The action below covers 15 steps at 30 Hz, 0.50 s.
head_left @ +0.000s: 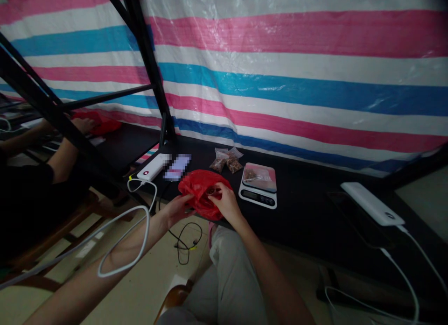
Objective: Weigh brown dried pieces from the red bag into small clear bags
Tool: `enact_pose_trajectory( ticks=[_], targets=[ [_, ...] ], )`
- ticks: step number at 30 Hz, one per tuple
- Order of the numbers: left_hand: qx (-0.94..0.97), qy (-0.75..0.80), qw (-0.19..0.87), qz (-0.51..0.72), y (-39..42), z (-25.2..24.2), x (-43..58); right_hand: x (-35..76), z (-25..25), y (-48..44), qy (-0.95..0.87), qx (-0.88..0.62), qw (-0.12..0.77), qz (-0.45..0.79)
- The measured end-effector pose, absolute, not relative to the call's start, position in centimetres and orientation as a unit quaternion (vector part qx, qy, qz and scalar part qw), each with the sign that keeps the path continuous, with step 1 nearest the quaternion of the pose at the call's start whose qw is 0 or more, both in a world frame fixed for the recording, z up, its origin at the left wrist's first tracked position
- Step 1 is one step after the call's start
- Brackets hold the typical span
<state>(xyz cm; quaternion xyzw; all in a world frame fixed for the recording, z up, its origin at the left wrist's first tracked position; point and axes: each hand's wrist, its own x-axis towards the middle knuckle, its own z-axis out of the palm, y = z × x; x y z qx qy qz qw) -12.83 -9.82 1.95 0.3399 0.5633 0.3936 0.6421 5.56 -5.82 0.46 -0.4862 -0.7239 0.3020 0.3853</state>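
Note:
A crumpled red plastic bag [199,182] lies at the table's front edge, its mouth turned toward me. My left hand [179,209] grips the bag's left rim. At the opening is my right hand [226,202], thumb and fingers brought together; what they pinch, if anything, is too small to make out. Dark bits show inside the bag. Right of it stands a white digital kitchen scale [258,198], with a small clear bag [257,175] holding some brown pieces on its plate. Behind the red bag lie two clear bags of brown pieces [219,162].
A white power bank [154,167] with a looping white cable and a phone [178,168] lie at left. Another power bank [373,204] and a dark phone [360,220] are at right. A black frame post [149,59] rises left; beyond it sits another person [65,159].

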Motion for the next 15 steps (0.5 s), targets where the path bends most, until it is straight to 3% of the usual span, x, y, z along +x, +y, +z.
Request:
enact_pose_trajectory(
  ticks=[7, 15],
  targets=[
    [0.245, 0.532, 0.67, 0.457, -9.2, 1.1, -11.0, 6.1, 1.3, -6.0, -0.745, -0.489, 0.363, 0.273],
    [0.209, 0.506, 0.693, 0.469, -9.4, 1.5, -10.9, 8.4, 4.4, -7.1, -0.857, -0.462, 0.178, 0.142]
  ],
)
